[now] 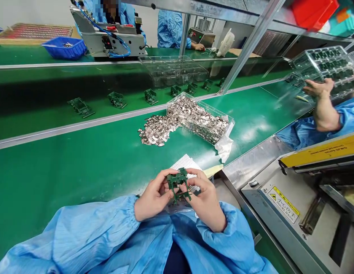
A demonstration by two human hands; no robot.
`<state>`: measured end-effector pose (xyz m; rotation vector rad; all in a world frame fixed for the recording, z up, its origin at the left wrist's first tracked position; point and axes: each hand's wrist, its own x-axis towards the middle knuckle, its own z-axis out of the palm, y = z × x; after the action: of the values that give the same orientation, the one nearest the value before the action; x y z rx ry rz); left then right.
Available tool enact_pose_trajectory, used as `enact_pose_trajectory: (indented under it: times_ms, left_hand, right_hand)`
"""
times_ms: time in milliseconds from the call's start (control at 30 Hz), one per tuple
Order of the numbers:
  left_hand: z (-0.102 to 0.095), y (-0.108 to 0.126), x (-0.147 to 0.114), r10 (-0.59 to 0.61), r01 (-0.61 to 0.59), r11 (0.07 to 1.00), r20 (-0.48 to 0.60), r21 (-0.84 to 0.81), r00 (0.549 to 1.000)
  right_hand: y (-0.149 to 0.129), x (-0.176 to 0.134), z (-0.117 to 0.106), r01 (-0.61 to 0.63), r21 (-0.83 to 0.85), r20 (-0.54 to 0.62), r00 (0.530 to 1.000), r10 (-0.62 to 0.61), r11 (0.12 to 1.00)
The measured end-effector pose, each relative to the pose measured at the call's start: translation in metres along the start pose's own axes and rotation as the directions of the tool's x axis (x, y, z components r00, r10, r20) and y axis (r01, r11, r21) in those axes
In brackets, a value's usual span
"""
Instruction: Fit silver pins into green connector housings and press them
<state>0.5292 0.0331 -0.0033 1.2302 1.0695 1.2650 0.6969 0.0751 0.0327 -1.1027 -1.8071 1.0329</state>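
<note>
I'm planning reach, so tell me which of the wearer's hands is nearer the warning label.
Right. The right hand holds the right side of the green part, left of the warning label; the left hand holds its left side, farther from the label.

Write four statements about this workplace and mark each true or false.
1. The left hand and right hand both hold a green part. True.
2. All the small metal pieces lie inside the clear tray. False: some lie heaped on the green tabletop beside it.
3. A warning label is on the machine at right. True.
4. The co-worker's hand at right is on the blue basket. False: it is at the stacked trays.
</note>
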Motion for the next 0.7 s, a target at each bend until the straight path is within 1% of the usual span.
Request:
enact_pose_trajectory:
  times_ms: [100,200,333,400,500,700]
  left_hand:
    - [-0.002,-0.002,-0.002,0.016,-0.014,0.999,-0.043,0.043,0.999]
    - [-0.001,-0.003,-0.002,0.015,-0.013,0.999,-0.066,0.039,0.998]
    - [0.002,-0.002,-0.002,-0.005,0.008,1.000,-0.084,0.030,0.996]
    - [0.003,-0.002,-0.002,-0.001,0.006,0.999,-0.097,0.054,0.995]
    - [0.004,-0.002,-0.002,0.009,0.003,0.995,-0.125,0.096,0.992]
    - [0.006,0.000,-0.004,0.005,0.015,0.994,-0.187,0.109,0.982]
  right_hand:
    - [-0.002,-0.002,0.006,-0.007,0.019,-0.050,0.999,0.008,1.000]
    - [-0.003,-0.005,0.012,-0.023,0.054,-0.085,0.996,0.028,0.998]
    - [0.002,-0.008,0.020,-0.098,0.184,-0.068,0.991,0.112,0.978]
    - [0.005,-0.008,0.023,-0.123,0.238,-0.083,0.986,0.146,0.963]
    - [0.007,-0.007,0.028,-0.125,0.296,-0.111,0.980,0.164,0.947]
    - [0.003,-0.008,0.036,-0.108,0.396,-0.166,0.968,0.187,0.912]
